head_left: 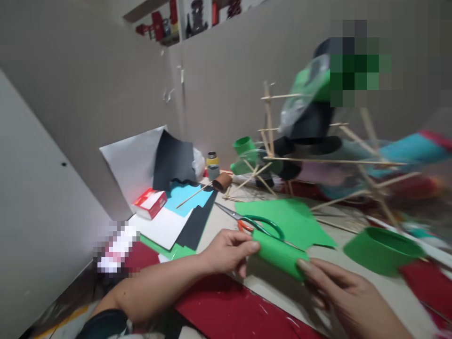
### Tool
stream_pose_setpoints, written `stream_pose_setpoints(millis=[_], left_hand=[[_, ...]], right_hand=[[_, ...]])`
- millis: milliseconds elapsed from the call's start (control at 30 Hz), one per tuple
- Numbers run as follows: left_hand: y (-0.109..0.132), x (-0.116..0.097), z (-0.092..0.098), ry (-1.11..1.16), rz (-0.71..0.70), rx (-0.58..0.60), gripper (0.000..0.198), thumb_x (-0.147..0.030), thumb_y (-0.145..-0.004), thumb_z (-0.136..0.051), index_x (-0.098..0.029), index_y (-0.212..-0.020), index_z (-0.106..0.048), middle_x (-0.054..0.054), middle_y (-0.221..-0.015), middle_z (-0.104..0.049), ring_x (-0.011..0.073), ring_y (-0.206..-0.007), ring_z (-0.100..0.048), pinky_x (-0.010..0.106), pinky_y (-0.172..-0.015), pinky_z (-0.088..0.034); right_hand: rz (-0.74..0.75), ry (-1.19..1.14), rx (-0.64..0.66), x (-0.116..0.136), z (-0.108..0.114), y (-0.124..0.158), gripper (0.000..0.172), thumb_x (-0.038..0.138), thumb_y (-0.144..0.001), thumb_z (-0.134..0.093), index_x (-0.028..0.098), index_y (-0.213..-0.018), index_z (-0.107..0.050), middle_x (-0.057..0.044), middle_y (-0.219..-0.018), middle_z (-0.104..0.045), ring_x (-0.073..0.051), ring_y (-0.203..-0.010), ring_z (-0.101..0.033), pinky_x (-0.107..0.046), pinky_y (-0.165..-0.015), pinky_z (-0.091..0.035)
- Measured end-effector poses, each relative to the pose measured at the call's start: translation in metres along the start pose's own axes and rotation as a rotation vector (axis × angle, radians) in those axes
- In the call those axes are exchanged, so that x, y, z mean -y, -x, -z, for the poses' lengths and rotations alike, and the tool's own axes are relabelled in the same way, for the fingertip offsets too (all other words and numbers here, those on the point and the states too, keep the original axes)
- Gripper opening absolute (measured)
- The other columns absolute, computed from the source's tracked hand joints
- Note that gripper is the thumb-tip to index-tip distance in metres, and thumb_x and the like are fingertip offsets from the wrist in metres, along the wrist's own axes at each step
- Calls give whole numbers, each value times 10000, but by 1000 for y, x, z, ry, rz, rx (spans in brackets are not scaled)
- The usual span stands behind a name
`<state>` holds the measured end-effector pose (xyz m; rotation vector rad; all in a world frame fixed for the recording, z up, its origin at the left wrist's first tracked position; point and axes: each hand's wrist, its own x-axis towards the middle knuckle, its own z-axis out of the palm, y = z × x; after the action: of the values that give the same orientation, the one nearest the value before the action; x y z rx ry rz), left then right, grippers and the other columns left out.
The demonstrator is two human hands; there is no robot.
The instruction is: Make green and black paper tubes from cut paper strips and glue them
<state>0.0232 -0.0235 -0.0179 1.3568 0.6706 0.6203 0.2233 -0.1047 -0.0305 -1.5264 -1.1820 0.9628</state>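
Observation:
A curled piece of green craft paper is held between my two hands, low over the table's front. My left hand pinches its left end between thumb and fingers. At the other end my right hand grips it the same way. Just behind the roll lie scissors with green handles, their blades pointing left, partly hidden by the roll. An orange-red handle shows beside them. A flat green sheet lies beyond the scissors. To the right stands an oval green paper ring.
A frame of thin wooden sticks stands at the back right, with blurred coloured pieces around it. Black, white and blue sheets lie at the left beside a red-and-white box. A brown roll and small jars sit behind. Red sheeting covers the front edge.

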Motion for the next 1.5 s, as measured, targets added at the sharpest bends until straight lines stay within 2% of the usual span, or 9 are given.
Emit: stream_pose_setpoints(millis=[200, 367, 467, 633, 833, 967, 1100, 1367, 1500], left_hand=[[1, 0, 7, 71, 33, 28, 550, -665, -628, -706, -146, -802, -647, -58, -442, -512, 87, -346, -515, 169, -347, -326], [-1, -2, 5, 67, -22, -15, 435, -573, -731, -682, -141, -754, -635, -46, -453, -532, 72, -375, -523, 163, -391, -323], [-2, -2, 4, 57, -14, -19, 385, -518, -772, -673, -138, -731, -624, -34, -476, -559, 80, -407, -558, 165, -424, -366], [-6, -3, 1, 141, 58, -64, 442, -533, -733, -707, -134, -904, -629, -14, -508, -620, 100, -408, -580, 180, -435, -420], [-7, -5, -1, 202, 94, -111, 456, -557, -692, -734, -137, -811, -599, -16, -476, -616, 108, -424, -607, 167, -442, -438], [-3, -7, -1, 186, 116, -34, 413, -513, -719, -734, -129, -819, -620, 13, -513, -658, 97, -445, -611, 161, -471, -447], [-2, -7, -2, 173, 109, 24, 399, -517, -758, -698, -127, -816, -637, 26, -517, -671, 95, -440, -609, 157, -467, -440], [6, -5, -8, 143, -24, -52, 406, -533, -740, -703, -138, -712, -614, -12, -441, -614, 97, -400, -595, 150, -427, -397], [6, -6, -6, 128, -16, -21, 393, -519, -746, -702, -140, -694, -613, -7, -455, -624, 104, -419, -616, 148, -427, -403]], right_hand=[[-8, 112, -20, -5, -3, 0, 483, 682, -570, -699, 202, -538, -643, -20, -469, -485, -150, -432, -418, -253, -380, -347], [60, 69, 4, 6, -6, 4, 464, 595, -768, -615, 201, -530, -559, 3, -458, -459, -141, -459, -410, -255, -448, -344], [78, 27, -30, 9, -6, 0, 467, 560, -789, -623, 195, -515, -522, 17, -448, -435, -124, -450, -380, -249, -444, -314], [142, 30, -9, 9, -4, -1, 429, 497, -802, -639, 178, -525, -562, 21, -477, -435, -113, -456, -382, -236, -437, -303], [82, -59, 38, -2, 3, 0, 393, 503, -824, -623, 168, -618, -621, 20, -481, -477, -109, -452, -405, -226, -453, -332], [25, -107, 31, -4, 2, 0, 365, 501, -826, -631, 162, -691, -644, 34, -439, -462, -97, -426, -370, -221, -437, -291], [74, -86, 42, 3, -2, 3, 397, 491, -831, -629, 155, -619, -620, 34, -440, -447, -91, -432, -358, -224, -440, -270], [161, -103, -11, 1, -2, 13, 403, 488, -845, -622, 167, -603, -595, 33, -461, -474, -94, -451, -407, -219, -479, -329], [173, -120, -60, 2, -3, 12, 347, 472, -799, -678, 162, -649, -632, 41, -461, -456, -92, -442, -381, -218, -451, -303]])
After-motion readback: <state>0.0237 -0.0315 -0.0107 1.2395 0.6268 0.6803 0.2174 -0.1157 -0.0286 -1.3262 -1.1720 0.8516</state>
